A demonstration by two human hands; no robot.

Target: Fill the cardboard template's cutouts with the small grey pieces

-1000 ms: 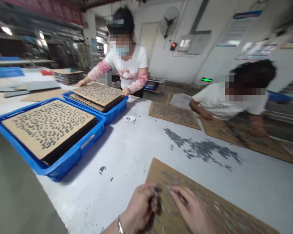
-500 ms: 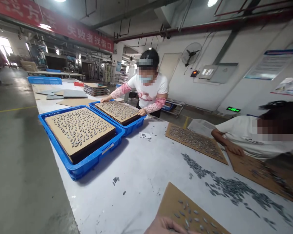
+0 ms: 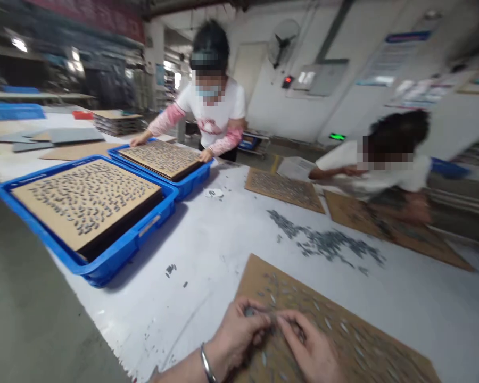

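Over a brown board [image 3: 383,340] at the bottom right, both my hands are close together, fingertips nearly touching. My left hand [image 3: 237,332], with a silver bangle at the wrist, is closed; a bit of grey shows in its curled fingers, seemingly small grey pieces. My right hand [image 3: 313,343] is pinched, its thumb and finger meeting the left fingertips at what looks like one small grey piece [image 3: 273,317], blurred. Many small leaf-shaped grey pieces [image 3: 358,348] lie spread on the board under and beside my hands.
Beyond the board lies a pile of grey pieces [image 3: 327,242] on the white table [image 3: 207,244]. Two blue trays [image 3: 143,226] at left hold stacked boards covered in pieces. One person [image 3: 219,106] grips the far tray; another [image 3: 371,170] works over boards [image 3: 283,190] at right.
The view has turned right and down, bringing both my hands and more of the board into sight. Earlier only part of one hand showed at the bottom edge.
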